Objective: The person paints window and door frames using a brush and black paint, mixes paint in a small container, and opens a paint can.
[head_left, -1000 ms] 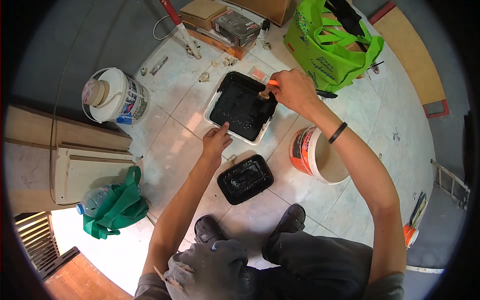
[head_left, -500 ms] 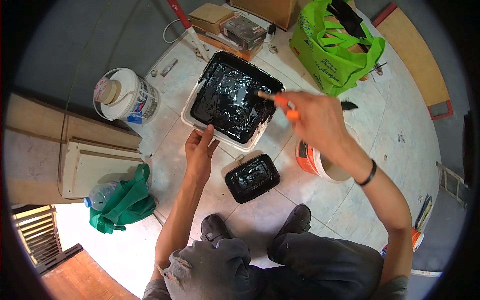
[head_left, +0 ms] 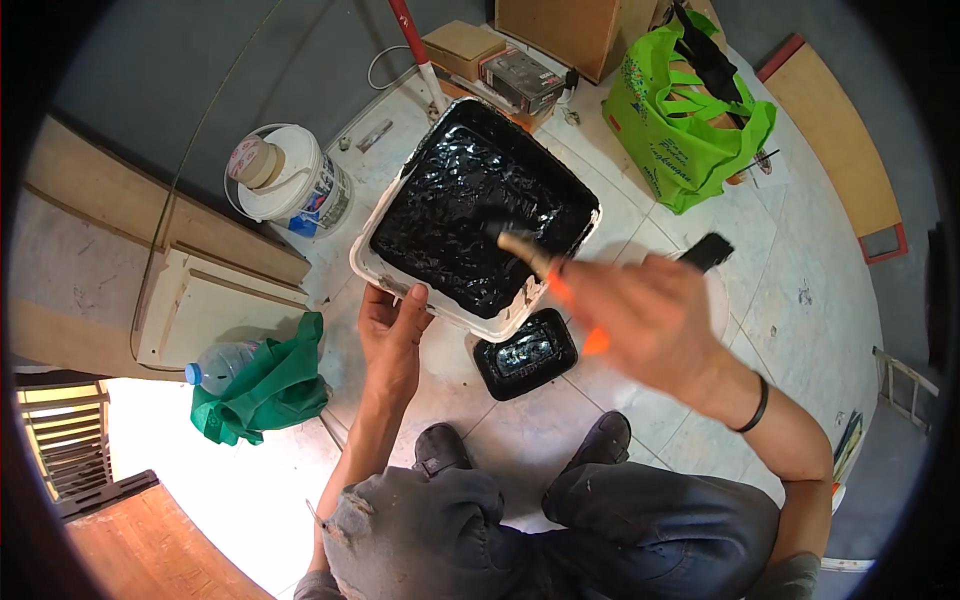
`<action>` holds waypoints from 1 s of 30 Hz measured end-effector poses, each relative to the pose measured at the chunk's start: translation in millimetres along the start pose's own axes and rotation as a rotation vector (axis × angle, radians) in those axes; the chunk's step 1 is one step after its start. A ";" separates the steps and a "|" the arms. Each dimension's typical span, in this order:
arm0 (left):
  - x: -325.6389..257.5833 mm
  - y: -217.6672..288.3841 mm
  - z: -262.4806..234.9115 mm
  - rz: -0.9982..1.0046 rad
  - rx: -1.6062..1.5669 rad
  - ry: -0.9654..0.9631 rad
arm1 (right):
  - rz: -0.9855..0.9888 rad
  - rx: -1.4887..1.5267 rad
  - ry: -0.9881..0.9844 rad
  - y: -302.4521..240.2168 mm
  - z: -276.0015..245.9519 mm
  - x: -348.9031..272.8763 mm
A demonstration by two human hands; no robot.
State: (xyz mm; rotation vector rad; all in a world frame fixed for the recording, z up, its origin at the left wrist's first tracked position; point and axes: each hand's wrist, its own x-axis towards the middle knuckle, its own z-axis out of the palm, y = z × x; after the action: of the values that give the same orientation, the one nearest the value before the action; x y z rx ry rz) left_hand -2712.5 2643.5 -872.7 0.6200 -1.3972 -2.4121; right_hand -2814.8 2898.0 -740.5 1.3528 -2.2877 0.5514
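My left hand (head_left: 392, 335) grips the near rim of a squarish white paint tray (head_left: 366, 262), thumb on top, and holds it tilted above the floor. Wet black paint (head_left: 450, 200) coats the inside of the tray. In my right hand (head_left: 640, 315) is a paintbrush (head_left: 520, 247) with an orange and tan handle, blurred by motion. Its dark bristle end is over or in the paint; contact is hard to tell. Partly beneath the tray, a smaller black tray (head_left: 528, 362) with shiny black paint sits on the tiles.
A lidded white bucket (head_left: 325, 190) with a tape roll on top stands left. A green bag (head_left: 690, 130) is far right. My right hand mostly hides another bucket (head_left: 716, 295) with a black object (head_left: 707, 252) by it. A dark green bag (head_left: 265, 385) and bottle (head_left: 222, 367) lie left.
The large tray has come nearer and tilted more, now overlapping the small tray. My right hand has moved nearer, and the brush end has shifted from the tray's right side toward its middle.
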 end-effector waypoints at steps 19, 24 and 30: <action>-34.6 -23.9 -14.8 0.138 0.188 -0.201 | 0.239 0.208 -0.207 -10.3 -2.7 -55.2; -45.6 -33.9 -18.6 0.112 0.248 -0.258 | 0.311 0.315 -0.285 -14.8 2.6 -72.5; -53.4 -50.9 -22.9 0.058 0.249 -0.312 | 0.360 0.376 -0.398 -17.2 2.0 -85.1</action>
State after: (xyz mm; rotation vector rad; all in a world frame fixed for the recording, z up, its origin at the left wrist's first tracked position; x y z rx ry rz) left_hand -2656.4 2675.1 -915.2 0.2563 -1.8323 -2.3834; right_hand -2762.8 2950.4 -786.3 1.3078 -2.8947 0.9394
